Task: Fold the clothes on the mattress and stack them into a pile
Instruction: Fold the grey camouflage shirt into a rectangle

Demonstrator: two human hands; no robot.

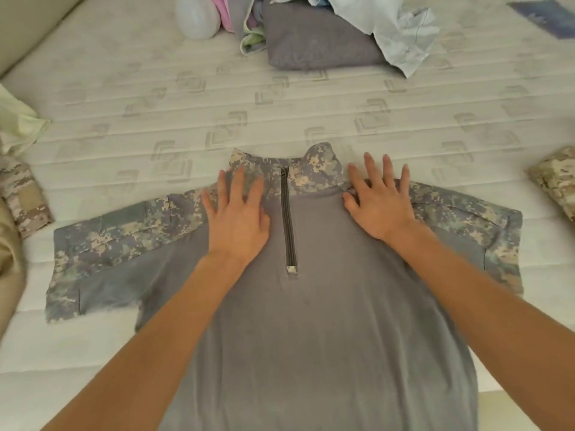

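A grey shirt (326,321) with camouflage sleeves, camouflage collar and a short dark zipper lies face up, spread flat on the white mattress (155,98). My left hand (238,213) rests flat on the shirt's left shoulder beside the zipper, fingers apart. On the right shoulder by the collar my right hand (381,197) presses flat, fingers spread. Neither hand holds cloth. At the far side lies a heap of clothes (326,35): a grey folded piece, light blue fabric, pink and green bits.
A camouflage garment (26,197) lies at the left edge with pale green cloth (18,122) above it. Another camouflage piece (557,181) sits at the right edge. A white plastic item (196,15) stands at the top. A blue card (544,17) lies top right.
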